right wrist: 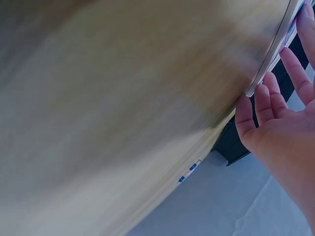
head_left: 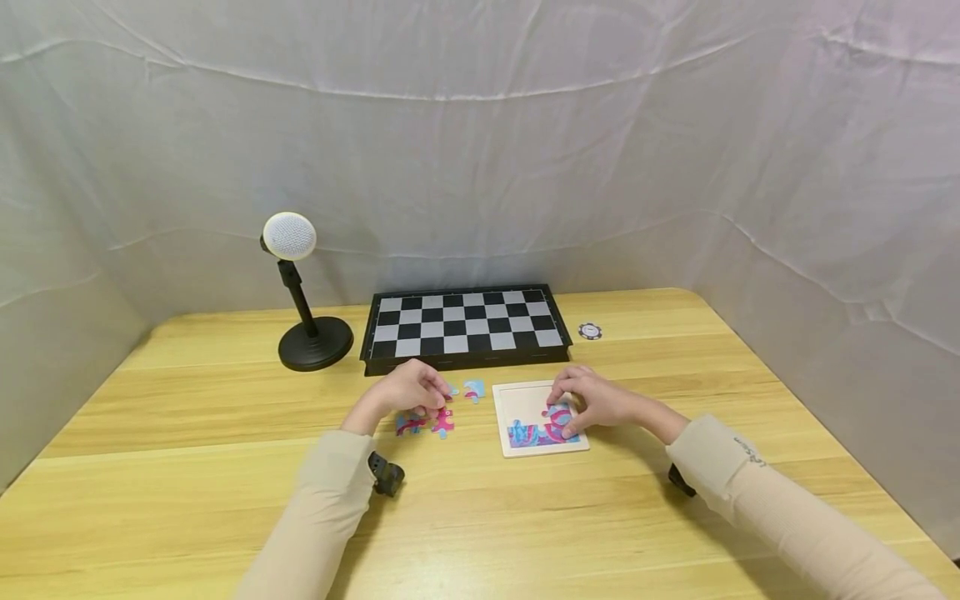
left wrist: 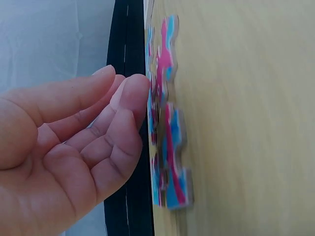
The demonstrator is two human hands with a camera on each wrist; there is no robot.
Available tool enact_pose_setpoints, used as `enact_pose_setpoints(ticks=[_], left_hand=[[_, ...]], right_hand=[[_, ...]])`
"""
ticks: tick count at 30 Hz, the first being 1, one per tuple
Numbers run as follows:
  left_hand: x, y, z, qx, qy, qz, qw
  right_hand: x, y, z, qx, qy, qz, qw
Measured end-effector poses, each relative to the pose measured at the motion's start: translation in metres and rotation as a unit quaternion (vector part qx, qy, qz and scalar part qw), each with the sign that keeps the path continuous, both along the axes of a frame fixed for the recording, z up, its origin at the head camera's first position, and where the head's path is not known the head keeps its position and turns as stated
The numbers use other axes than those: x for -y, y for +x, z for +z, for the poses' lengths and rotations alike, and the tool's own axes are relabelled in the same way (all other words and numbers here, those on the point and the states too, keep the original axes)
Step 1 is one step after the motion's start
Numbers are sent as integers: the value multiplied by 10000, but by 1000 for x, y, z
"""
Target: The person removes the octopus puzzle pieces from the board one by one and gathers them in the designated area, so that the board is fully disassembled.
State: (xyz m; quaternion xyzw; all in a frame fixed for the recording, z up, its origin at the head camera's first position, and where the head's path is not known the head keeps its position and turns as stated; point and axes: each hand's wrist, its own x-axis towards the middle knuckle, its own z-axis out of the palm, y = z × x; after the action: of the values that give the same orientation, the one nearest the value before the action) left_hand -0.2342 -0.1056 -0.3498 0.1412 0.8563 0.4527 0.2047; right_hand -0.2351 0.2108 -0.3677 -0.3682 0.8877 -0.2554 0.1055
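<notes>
In the head view, my left hand (head_left: pixel 411 389) hangs over a group of loose jigsaw pieces (head_left: pixel 442 421), pink and blue. The left wrist view shows that hand (left wrist: pixel 93 123) with loosely bent fingers and nothing seen between them; its fingertips come right at the standing-out edges of the pieces (left wrist: pixel 172 152). At the right, my right hand (head_left: pixel 588 398) spreads thumb and fingers over a pink-and-blue jigsaw piece (head_left: pixel 558 414) in the pale puzzle tray (head_left: pixel 517 454). Joined pieces (head_left: pixel 528 435) line the tray's near side. In the right wrist view, fingertips (right wrist: pixel 269 78) touch the tray's rim (right wrist: pixel 268 59).
Behind the pieces lies a black-and-white chessboard (head_left: pixel 468 325). A poker chip (head_left: pixel 590 331) rests to its right. On the left stands a round-headed device (head_left: pixel 289 236) on a black stand (head_left: pixel 316 343). One more loose piece (head_left: pixel 474 389) lies between the hands, near the board.
</notes>
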Motion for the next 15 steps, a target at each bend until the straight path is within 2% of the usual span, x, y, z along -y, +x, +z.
enact_pose_setpoints(ticks=[10, 15], left_hand=[[-20, 1, 3, -59, 82, -222, 9997], [-34, -1, 3, -18, 61, -200, 9998]], right_hand=[[-5, -2, -2, 67, 53, -109, 9999], [-5, -2, -1, 80, 85, -176, 9998]])
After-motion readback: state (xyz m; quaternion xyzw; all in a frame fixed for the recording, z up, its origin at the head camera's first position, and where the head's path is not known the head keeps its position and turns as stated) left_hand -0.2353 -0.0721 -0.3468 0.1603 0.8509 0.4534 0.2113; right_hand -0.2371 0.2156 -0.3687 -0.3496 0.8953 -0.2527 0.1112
